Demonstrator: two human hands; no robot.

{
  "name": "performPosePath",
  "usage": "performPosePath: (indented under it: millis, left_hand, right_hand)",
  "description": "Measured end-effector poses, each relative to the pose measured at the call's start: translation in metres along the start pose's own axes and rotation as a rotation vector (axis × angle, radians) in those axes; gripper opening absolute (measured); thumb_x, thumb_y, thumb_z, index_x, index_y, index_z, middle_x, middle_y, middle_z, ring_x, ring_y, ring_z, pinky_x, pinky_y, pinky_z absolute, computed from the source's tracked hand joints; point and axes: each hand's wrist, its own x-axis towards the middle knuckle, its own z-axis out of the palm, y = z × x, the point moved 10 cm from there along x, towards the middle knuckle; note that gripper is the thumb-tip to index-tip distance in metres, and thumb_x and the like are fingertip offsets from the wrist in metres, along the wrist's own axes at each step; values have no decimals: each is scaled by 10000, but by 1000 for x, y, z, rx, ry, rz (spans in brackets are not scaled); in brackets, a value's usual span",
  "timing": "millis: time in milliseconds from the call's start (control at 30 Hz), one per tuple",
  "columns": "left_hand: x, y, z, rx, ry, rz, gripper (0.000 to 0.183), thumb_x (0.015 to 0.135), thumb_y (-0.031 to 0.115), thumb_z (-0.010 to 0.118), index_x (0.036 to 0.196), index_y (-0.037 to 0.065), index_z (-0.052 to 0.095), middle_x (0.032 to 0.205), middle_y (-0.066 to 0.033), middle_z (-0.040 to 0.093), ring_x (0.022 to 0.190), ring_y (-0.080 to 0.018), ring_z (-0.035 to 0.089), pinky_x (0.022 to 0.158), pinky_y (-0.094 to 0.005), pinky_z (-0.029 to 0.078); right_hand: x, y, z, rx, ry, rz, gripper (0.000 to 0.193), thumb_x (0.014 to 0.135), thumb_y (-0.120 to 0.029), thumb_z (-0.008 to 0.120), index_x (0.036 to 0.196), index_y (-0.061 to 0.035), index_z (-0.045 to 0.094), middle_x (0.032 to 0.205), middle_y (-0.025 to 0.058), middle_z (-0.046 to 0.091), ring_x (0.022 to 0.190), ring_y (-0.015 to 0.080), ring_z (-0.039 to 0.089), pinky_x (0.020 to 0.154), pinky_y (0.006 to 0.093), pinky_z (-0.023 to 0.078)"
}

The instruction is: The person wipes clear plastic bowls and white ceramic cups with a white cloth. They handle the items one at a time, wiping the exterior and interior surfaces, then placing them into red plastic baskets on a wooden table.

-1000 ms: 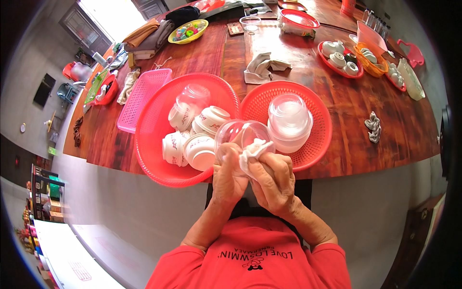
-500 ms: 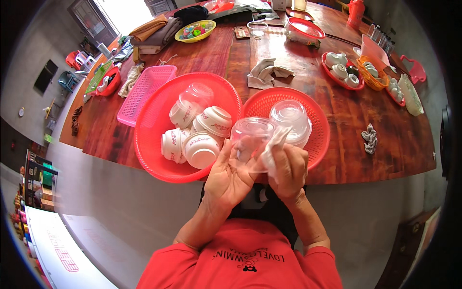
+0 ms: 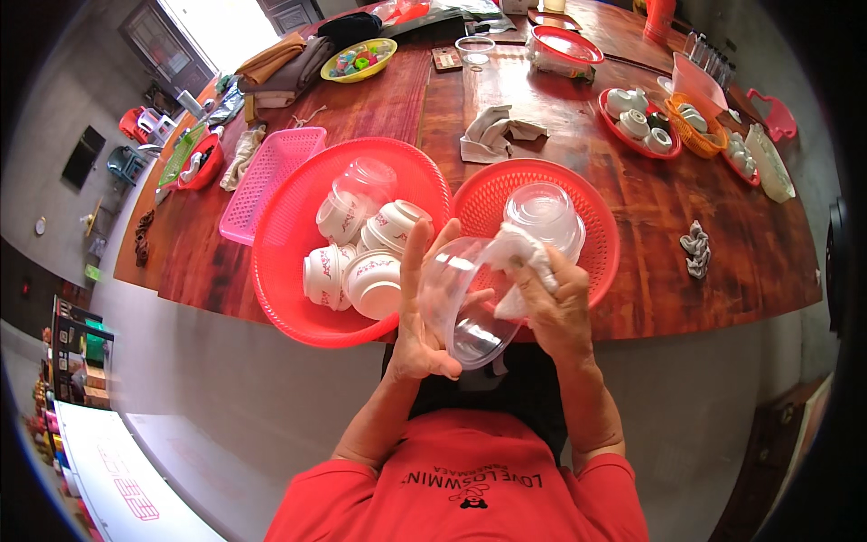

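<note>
A clear plastic bowl [image 3: 444,282] is tipped on its side in front of me, its opening toward the right. My left hand [image 3: 417,339] cradles it from the left, thumb below and fingers spread behind its wall. In my right hand [image 3: 562,316] is a bunched white cloth [image 3: 528,257], touching the bowl's rim. To the left, a large red basin [image 3: 275,280] holds several white patterned bowls [image 3: 375,285] and a clear plastic bowl [image 3: 365,181] on top. Behind my right hand, a red woven basket [image 3: 603,257] holds stacked clear plastic bowls [image 3: 540,210].
A pink basket [image 3: 271,181] lies beside the basin. A crumpled cloth [image 3: 492,135] sits beyond the baskets, and another cloth [image 3: 695,250] lies to the right. Farther right stands a red tray [image 3: 646,149] with teaware. The wooden table's [image 3: 722,298] curved front edge is near me.
The clear bowl has turned from upright onto its side, opening rightward. My left fingers have spread around its outside, and the cloth has shifted to its upper rim.
</note>
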Motion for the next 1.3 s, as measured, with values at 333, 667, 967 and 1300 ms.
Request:
performPosePath:
  millis: [333, 667, 967, 1300]
  left_hand:
    - [-8, -11, -18, -230, 24, -209, 1077, 702, 404, 779, 1499, 101, 123, 1489, -185, 230, 1339, -363, 342, 955, -471, 490]
    - [-14, -24, -33, -129, 131, -242, 1098, 642, 317, 790, 1480, 46, 134, 1391, -202, 390, 1299, -326, 414, 1009, -446, 448]
    - [-7, -21, -19, 27, -14, -187, 1103, 669, 517, 712, 1471, 14, 147, 1347, -234, 424, 1179, -405, 513, 945, -479, 482]
    - [-41, -35, -57, -79, 234, -352, 1011, 719, 504, 659, 1480, 22, 200, 1460, -174, 345, 1306, -292, 419, 1059, -384, 382]
  right_hand:
    - [-37, -66, 29, -501, 67, -725, 281, 860, -61, 654, 1113, 9, 556, 1068, 187, 523, 925, 313, 563, 785, 384, 477]
    - [-35, -40, 74, -930, -408, -623, 356, 862, -116, 542, 1174, 54, 559, 1103, 188, 556, 1029, 330, 561, 856, 412, 494]
    - [-41, -43, 80, -45, -711, -329, 268, 795, 1, 602, 1061, -31, 585, 1138, 123, 548, 1067, 321, 550, 890, 406, 464]
    - [-28, -45, 69, -928, -190, -538, 318, 743, -33, 625, 1041, 63, 569, 1072, 214, 554, 976, 353, 589, 796, 390, 529]
